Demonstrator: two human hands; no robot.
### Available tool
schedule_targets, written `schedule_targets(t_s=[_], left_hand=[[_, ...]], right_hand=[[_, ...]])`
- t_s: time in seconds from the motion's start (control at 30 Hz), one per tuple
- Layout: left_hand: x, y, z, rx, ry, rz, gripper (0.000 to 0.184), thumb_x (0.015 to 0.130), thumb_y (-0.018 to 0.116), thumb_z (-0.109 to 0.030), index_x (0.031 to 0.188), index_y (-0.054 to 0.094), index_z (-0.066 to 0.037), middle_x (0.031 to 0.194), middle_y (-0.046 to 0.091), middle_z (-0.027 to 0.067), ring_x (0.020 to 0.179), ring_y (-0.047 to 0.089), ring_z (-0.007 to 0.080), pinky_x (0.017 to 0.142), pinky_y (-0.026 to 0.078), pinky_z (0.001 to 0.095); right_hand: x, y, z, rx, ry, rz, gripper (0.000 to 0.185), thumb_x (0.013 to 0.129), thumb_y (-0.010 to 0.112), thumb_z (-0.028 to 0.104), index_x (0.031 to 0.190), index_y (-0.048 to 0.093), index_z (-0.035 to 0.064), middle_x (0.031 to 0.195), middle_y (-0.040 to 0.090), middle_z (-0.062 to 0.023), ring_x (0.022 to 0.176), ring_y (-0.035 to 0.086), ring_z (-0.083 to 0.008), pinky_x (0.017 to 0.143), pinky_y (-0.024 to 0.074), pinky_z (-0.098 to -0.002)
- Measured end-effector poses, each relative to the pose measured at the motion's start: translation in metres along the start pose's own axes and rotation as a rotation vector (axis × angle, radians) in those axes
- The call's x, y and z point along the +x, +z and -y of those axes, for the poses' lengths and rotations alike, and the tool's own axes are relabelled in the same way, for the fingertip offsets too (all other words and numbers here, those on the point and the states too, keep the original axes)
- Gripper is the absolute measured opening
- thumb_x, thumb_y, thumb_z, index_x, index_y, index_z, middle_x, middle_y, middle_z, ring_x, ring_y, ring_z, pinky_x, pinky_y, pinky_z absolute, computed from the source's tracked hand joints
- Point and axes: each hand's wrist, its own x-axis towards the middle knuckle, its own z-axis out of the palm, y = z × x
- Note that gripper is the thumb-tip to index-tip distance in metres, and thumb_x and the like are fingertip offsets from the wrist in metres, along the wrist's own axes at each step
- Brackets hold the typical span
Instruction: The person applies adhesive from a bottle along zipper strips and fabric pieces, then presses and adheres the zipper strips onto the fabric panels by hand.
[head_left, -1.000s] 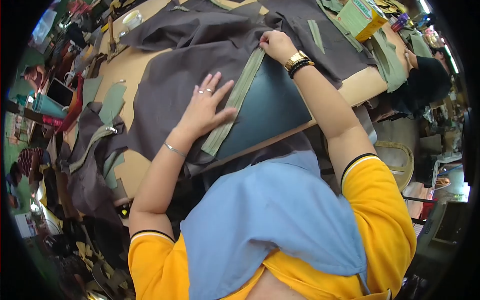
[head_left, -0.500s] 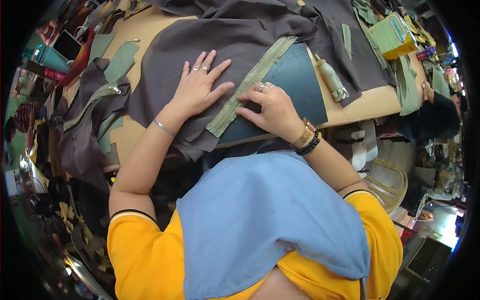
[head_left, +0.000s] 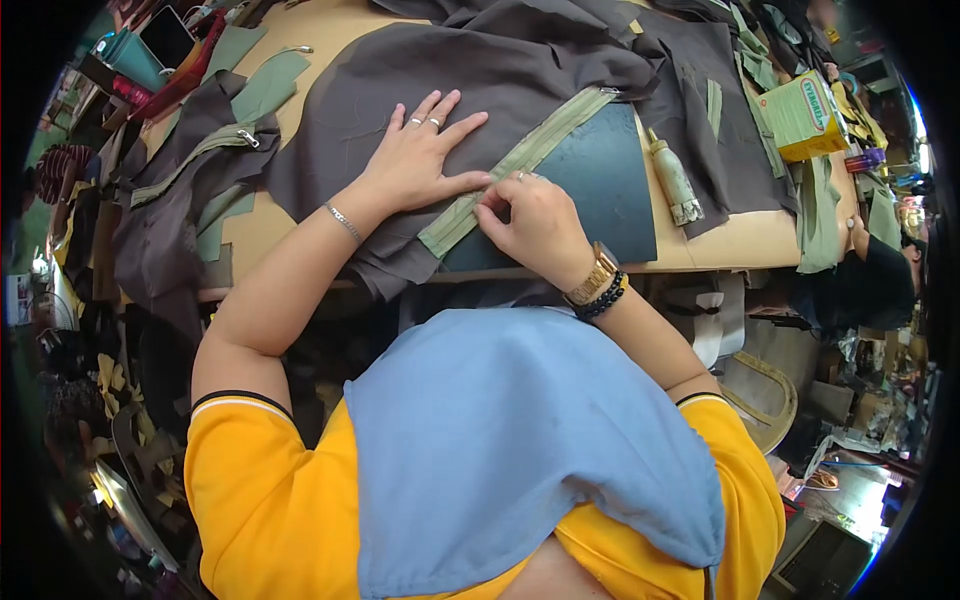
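Note:
Dark brown fabric [head_left: 350, 95] lies across the table, with a green zipper strip [head_left: 545, 135] running diagonally along its edge. Beneath the strip, at its right, is a flat black board [head_left: 605, 190]. My left hand [head_left: 418, 160] rests flat on the fabric, fingers spread, its thumb reaching the strip. My right hand [head_left: 535, 215] is closed in a pinch at the strip's edge, near its lower part. The fingertips touch the strip, partly hidden under the hand. The zipper's metal end shows at the upper right of the strip.
A whitish bottle [head_left: 676, 182] lies right of the board. Further right stands a yellow and green box [head_left: 803, 115]. Another fabric piece with a zipper [head_left: 195, 165] lies at the left, near green scraps [head_left: 268, 85]. A person in dark clothing [head_left: 865, 285] is at the right.
My right hand has come down from the strip's upper end to its lower part. My left hand stays spread on the fabric. The view has shifted, bringing the bottle into sight.

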Motion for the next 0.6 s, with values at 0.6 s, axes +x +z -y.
schedule_targets(t_s=[0.6], left_hand=[[0.031,-0.025,-0.014,-0.043,0.004,-0.019,0.054,0.096,0.060,-0.048,0.143,0.053,-0.023,0.157,0.040,0.0105,0.151,0.027,0.0339,0.118,0.019,0.0641]], right_hand=[[0.006,-0.060,0.002,0.111,-0.071,-0.006,0.032,0.086,0.076,0.033,0.103,0.072,0.0066,0.091,0.072,-0.0163,0.085,0.070,-0.0332,0.075,0.0549,-0.0412]])
